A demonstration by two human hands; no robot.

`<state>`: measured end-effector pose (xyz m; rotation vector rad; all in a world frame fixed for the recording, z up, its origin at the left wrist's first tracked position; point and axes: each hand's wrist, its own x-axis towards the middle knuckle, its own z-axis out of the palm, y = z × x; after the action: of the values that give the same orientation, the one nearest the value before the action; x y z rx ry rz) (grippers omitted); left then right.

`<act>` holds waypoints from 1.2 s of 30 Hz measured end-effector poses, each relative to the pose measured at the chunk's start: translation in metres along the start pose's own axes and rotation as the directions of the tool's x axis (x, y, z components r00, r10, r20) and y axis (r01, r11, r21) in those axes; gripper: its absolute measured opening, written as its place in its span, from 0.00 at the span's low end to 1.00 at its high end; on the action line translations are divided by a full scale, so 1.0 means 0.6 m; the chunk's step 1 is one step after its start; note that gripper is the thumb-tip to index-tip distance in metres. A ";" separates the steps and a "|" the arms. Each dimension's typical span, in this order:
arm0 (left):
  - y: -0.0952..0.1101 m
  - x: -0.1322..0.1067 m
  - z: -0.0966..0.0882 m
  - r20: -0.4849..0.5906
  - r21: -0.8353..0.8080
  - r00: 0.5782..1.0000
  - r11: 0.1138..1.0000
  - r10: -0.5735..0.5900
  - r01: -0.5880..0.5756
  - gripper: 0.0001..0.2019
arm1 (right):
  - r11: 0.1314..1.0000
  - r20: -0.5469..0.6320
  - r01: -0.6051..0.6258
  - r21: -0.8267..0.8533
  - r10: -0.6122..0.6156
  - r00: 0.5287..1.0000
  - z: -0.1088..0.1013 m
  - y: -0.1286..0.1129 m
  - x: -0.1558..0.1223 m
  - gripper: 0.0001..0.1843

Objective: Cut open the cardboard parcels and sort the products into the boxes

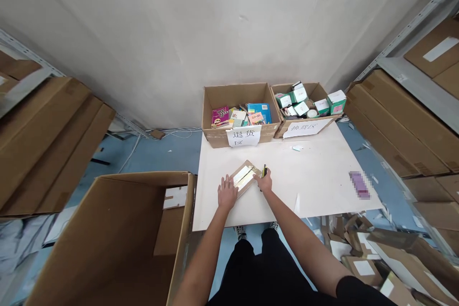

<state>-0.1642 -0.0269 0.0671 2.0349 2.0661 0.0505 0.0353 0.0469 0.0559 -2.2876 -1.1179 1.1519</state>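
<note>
The small cardboard parcel (244,176) lies on the white table (315,177), near its front edge, at the centre of the frame. A strip of pale tape runs along its top face.

Left hand (227,194): fingers spread, palm flat on the lower left end of the parcel. This grip appears to pin the parcel to the table so that it does not slide.

Right hand (264,182): closed around a thin black-and-yellow tool, apparently a box cutter (264,170). The hand sits at the right end of the parcel, by the tape strip. Whether the tip touches the tape cannot be told.

Surroundings:
- Two open cartons stand side by side at the far edge of the table, each with a handwritten paper sheet on its front. The left carton (215,139) holds books (258,111); the right carton (317,90) holds small green-and-white boxes (299,95).
- A blurred purple object (359,185) lies on the table at the right, well apart from both hands.
- A large open carton (118,244) stands at the lower left, against the table.
- Cardboard scraps (362,253) cover the floor at the lower right.
- Stacked cartons (401,129) fill the shelving at the right; more sit at the left.

Nothing lies between the hands and the parcel.
</note>
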 end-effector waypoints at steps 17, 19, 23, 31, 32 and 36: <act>-0.016 0.067 0.006 0.189 -0.039 0.902 0.920 0.389 -0.389 0.38 | 0.950 0.161 0.176 -0.259 -0.138 0.977 -0.022 0.069 -0.084 0.47; -0.014 0.059 0.012 0.163 -0.011 0.936 0.949 0.313 -0.315 0.37 | 0.952 0.152 0.167 -0.255 -0.131 0.980 -0.012 0.067 -0.083 0.49; 0.019 0.019 0.025 0.074 0.056 0.992 0.993 0.103 -0.108 0.28 | 0.939 0.085 0.197 -0.281 -0.180 0.980 -0.030 -0.003 -0.029 0.53; 0.045 0.009 0.039 -0.073 -0.087 0.988 0.986 0.139 -0.145 0.28 | 0.898 0.056 0.255 -0.358 -0.252 0.966 -0.113 -0.022 -0.020 0.33; 0.043 0.008 0.045 -0.078 -0.101 0.986 0.983 0.146 -0.154 0.30 | 0.885 0.085 0.281 -0.371 -0.269 0.959 -0.118 -0.006 -0.033 0.33; 0.038 -0.005 0.071 -0.112 -0.141 0.980 0.973 0.166 -0.181 0.32 | 0.813 0.228 0.426 -0.398 -0.362 0.904 -0.122 0.035 -0.072 0.30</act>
<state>-0.1335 -0.0351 0.0303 2.1525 1.8692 0.3351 0.0884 0.0030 0.1105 -2.1274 -1.9778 0.9761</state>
